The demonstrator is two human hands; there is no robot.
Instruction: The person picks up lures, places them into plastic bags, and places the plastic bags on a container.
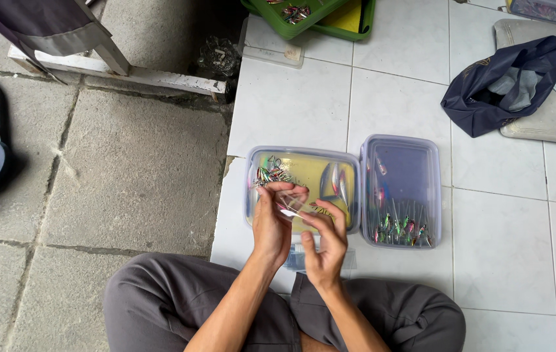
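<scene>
Clear plastic sleeve (291,207) pinched between both hands, just above the yellow-lined tub (302,188).
Left hand (271,225) fingers and right hand (325,251) fingers grip it; probably light, flimsy, slippery, best held by its edges.

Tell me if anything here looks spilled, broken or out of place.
Nothing looks spilled: the small colourful lures sit inside the two clear containers, and both hands hold a small clear packet above them. Only the dark bag lies crumpled open on the tiles.
</scene>
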